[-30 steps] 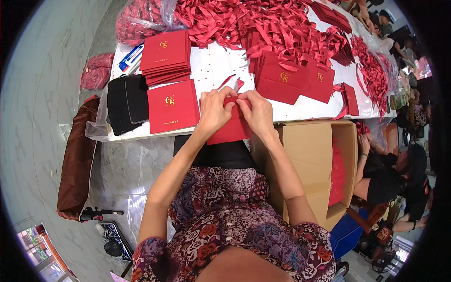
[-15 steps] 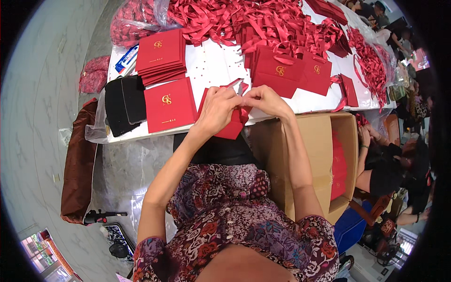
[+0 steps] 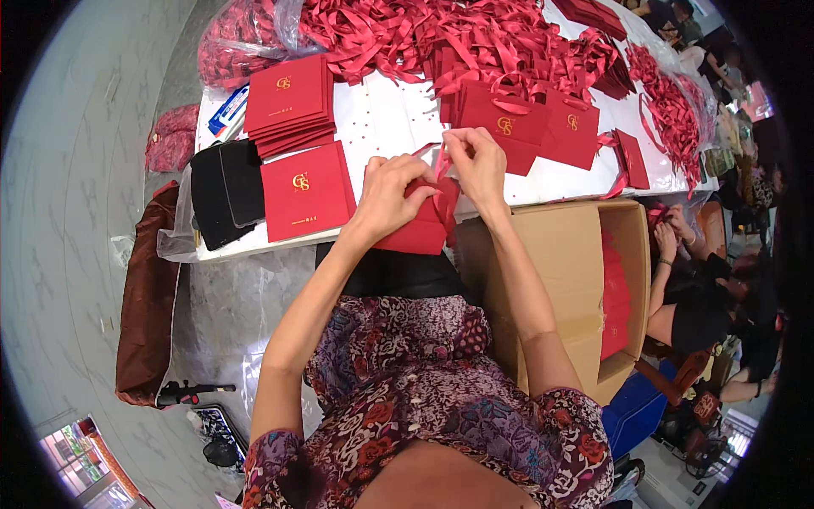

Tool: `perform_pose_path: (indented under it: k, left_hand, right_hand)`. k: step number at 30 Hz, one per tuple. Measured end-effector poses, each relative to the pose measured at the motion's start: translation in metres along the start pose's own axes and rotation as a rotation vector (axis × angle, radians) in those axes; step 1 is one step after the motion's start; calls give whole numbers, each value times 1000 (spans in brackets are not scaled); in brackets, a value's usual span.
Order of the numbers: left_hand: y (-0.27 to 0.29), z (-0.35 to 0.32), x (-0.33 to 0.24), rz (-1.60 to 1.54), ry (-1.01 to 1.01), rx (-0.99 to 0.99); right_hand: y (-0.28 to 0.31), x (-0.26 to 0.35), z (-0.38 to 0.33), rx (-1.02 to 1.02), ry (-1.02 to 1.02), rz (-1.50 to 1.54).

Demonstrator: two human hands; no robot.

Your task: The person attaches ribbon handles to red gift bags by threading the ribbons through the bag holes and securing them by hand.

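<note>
A small red paper gift bag (image 3: 417,235) lies at the table's front edge, tilted toward me. Closed over its upper part, my left hand (image 3: 392,193) grips the bag near its top. Just right of it, my right hand (image 3: 476,163) pinches a red ribbon (image 3: 442,161) that runs up from the bag. To the left lie a flat red bag (image 3: 305,188) and a stack of red bags (image 3: 288,100). Finished-looking bags with ribbon handles (image 3: 506,123) rest beyond my right hand.
A heap of loose red ribbons (image 3: 381,38) covers the table's far side. Black cloth pads (image 3: 227,191) lie at the left edge. An open cardboard box (image 3: 555,288) holding red bags stands at my right. Co-worker's hands (image 3: 670,231) work beyond it.
My right hand has moved up and right, away from my left hand, drawing the ribbon up. The left hand has shifted slightly down and the bag has turned a little.
</note>
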State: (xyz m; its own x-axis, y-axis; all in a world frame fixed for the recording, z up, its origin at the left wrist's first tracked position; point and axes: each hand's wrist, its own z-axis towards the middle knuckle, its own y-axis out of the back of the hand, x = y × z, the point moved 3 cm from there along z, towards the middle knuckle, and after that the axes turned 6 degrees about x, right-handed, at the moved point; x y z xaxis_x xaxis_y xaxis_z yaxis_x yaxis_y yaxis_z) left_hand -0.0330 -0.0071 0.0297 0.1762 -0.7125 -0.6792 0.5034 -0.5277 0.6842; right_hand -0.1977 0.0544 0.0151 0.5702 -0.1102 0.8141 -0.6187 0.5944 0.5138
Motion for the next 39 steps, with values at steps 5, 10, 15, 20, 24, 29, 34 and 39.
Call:
perform_pose_path:
  k: [5,10,15,20,24,29,34,39]
  left_hand:
    - [3,0,29,-52,178,-125]
    - [6,8,44,-65,239,-173]
    - [5,16,54,39,243,-217]
    - [-2,9,30,330,114,-358]
    - [-39,-10,16,-496,332,-131]
    - [-50,-35,17,-802,314,-78]
    - [-22,-44,23,-927,537,21]
    - [-8,-45,49,-851,559,-69]
  right_hand:
    - [21,-10,-20,206,-73,65]
    - [17,-18,-44,619,37,-210]
    - [10,-19,-36,632,-316,425]
    - [-8,-6,-13,479,-299,594]
    - [-20,-5,-3,393,-320,676]
    - [-17,-12,0,243,-295,594]
    - [4,-10,-15,67,-68,-16]
    - [8,40,-32,64,269,-30]
